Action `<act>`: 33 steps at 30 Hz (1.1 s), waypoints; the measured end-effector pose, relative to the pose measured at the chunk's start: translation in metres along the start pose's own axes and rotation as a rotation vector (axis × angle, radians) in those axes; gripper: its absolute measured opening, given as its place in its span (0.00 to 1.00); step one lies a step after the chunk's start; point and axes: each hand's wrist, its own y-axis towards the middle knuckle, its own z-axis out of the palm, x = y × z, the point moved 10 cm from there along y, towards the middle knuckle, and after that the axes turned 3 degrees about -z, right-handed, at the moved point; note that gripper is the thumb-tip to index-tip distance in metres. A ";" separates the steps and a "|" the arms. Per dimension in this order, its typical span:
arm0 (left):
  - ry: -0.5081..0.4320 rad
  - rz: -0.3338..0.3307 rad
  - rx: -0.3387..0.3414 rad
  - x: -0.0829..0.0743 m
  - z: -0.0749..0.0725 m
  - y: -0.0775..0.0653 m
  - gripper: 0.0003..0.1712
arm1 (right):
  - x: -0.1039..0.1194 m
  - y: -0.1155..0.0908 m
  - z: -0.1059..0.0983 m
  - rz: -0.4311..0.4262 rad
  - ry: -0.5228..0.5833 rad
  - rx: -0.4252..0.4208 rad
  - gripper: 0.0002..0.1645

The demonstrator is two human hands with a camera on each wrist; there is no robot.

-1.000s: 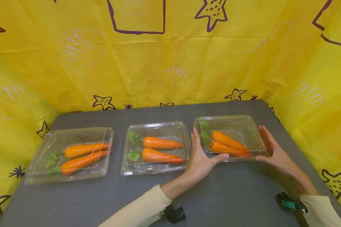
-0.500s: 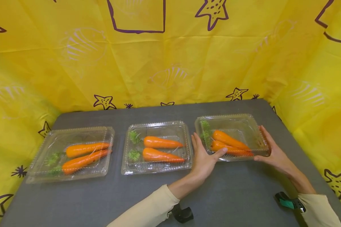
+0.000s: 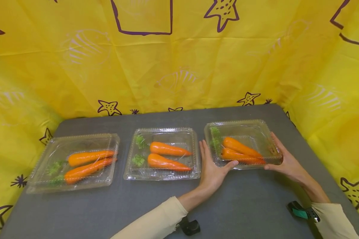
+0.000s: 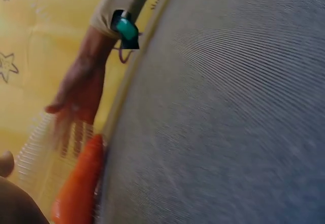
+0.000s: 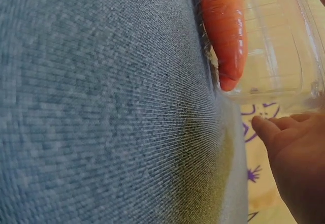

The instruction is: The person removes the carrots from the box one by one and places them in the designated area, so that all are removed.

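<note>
At the right of the table, a clear lidded plastic container (image 3: 258,132) holds two carrots (image 3: 242,151) with green tops (image 3: 215,137) lying at its left end. My left hand (image 3: 213,169) is at its left side, fingers straight in the gap beside the middle container (image 3: 179,174), thumb at the front edge. Along the right side lie the straight fingers of my right hand (image 3: 288,164), its thumb by the front right corner. In the left wrist view, the right palm (image 4: 84,89) faces the container from across. The right wrist view shows a carrot's tip (image 5: 231,66) through the clear wall.
Another clear container (image 3: 86,141) with two carrots lies at the left of the grey table (image 3: 155,205). The middle one also holds two carrots and stands close by my left fingers. Yellow patterned cloth (image 3: 179,66) hangs behind and along both sides.
The middle container has shifted slightly left and away from me beside my left hand. My right hand has moved a little left, closer against the right container's side.
</note>
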 end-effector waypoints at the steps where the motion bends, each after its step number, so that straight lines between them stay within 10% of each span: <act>1: -0.004 0.018 0.011 0.001 0.001 0.000 0.71 | 0.000 0.000 0.000 0.000 -0.004 0.003 0.70; 16: 0.059 0.142 0.093 0.004 0.007 -0.001 0.79 | -0.007 0.002 0.004 0.015 -0.023 0.006 0.79; 33: 0.044 0.239 0.006 -0.002 0.005 -0.001 0.76 | -0.002 0.000 0.009 -0.037 0.026 0.048 0.79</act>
